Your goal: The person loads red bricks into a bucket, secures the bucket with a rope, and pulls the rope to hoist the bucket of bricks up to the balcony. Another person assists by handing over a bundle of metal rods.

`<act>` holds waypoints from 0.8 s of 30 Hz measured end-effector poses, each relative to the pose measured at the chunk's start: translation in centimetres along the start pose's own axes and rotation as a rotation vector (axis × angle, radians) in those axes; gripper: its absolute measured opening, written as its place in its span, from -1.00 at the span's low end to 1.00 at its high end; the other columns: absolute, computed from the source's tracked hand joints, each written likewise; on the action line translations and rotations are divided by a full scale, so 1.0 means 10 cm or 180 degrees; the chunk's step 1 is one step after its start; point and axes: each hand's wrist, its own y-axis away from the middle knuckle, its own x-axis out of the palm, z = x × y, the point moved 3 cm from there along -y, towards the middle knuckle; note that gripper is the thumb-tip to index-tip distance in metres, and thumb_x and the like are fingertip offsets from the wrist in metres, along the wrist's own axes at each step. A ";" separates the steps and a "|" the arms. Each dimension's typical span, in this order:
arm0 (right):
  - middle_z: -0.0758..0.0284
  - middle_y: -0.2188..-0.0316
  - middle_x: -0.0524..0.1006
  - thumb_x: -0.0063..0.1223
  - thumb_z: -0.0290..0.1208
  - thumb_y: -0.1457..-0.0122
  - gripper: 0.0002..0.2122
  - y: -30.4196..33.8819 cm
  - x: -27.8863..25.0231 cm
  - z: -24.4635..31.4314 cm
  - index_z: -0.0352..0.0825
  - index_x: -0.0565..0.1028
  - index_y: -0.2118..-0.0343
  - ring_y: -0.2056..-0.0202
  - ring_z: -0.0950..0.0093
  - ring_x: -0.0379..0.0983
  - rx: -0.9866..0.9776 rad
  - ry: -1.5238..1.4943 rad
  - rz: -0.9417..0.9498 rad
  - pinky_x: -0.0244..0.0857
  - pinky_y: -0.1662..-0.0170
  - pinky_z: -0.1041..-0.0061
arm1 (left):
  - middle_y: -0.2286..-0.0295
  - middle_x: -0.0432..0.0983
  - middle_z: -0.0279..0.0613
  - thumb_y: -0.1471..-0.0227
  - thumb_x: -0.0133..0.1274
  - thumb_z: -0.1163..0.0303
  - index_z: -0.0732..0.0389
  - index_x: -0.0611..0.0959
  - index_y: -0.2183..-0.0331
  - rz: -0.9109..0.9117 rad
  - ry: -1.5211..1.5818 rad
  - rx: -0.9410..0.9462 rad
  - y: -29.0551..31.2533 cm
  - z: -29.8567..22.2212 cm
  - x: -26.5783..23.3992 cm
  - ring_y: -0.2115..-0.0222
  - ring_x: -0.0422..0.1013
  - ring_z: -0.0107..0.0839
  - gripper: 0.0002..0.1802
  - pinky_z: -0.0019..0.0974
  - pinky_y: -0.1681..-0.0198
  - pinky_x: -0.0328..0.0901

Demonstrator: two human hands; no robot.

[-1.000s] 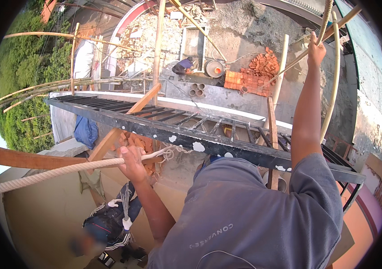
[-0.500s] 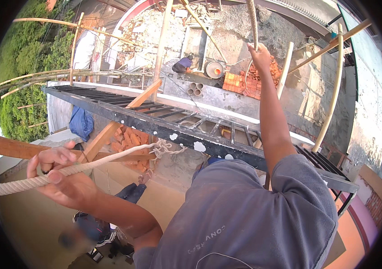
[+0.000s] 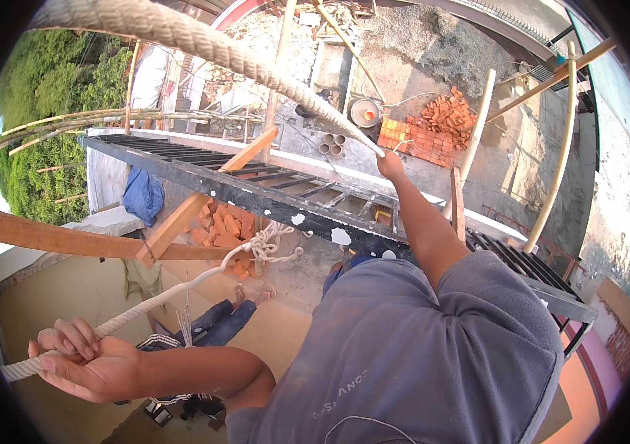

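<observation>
Left hand (image 3: 89,362): low at the left, fingers (image 3: 71,339) clenched round the rope (image 3: 182,285)
Rope: thick and pale; it ran from that fist up to a knot (image 3: 267,244) at the bundle of bricks (image 3: 222,229) hanging below the black metal frame (image 3: 256,192); another stretch crossed the top of the view down to the right hand (image 3: 389,163)
Right hand: raised above the frame, fingers closed on the rope's upper stretch
Brick pile (image 3: 429,129): on the ground far below, right of the hand
</observation>
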 end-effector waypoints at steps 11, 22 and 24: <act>0.01 0.39 0.58 -0.25 -0.11 -0.35 -0.63 0.64 -0.66 0.87 -0.28 0.53 0.22 0.27 -0.07 0.50 -0.0353 0.0080 0.0072 0.35 0.17 -0.01 | 0.69 0.05 -0.48 -0.23 0.08 0.36 0.26 0.44 0.38 0.0971 0.0281 -0.1291 0.77 1.07 0.19 0.73 -0.07 -0.69 -0.78 -0.50 0.66 -0.20; 0.07 0.33 0.59 -0.25 0.07 -0.35 -0.51 0.19 -0.09 0.29 -0.30 0.55 0.32 0.20 0.03 0.53 -0.0396 0.0148 0.0315 0.33 0.13 0.03 | 0.64 -0.01 -0.38 -0.35 -0.21 0.03 0.08 0.16 0.56 0.0133 0.0350 -0.0513 0.27 0.33 0.22 0.72 -0.13 -0.62 -0.50 -0.51 0.70 -0.24; 0.06 0.40 0.58 -0.19 0.02 -0.34 -0.54 0.11 -0.32 0.58 -0.33 0.54 0.37 0.26 0.04 0.53 -0.0340 -0.0295 -0.0379 0.33 0.20 0.08 | 0.64 0.01 -0.38 -0.35 -0.20 0.00 0.09 0.16 0.57 0.0086 0.0032 -0.0573 0.60 0.85 0.05 0.71 -0.13 -0.61 -0.47 -0.49 0.68 -0.23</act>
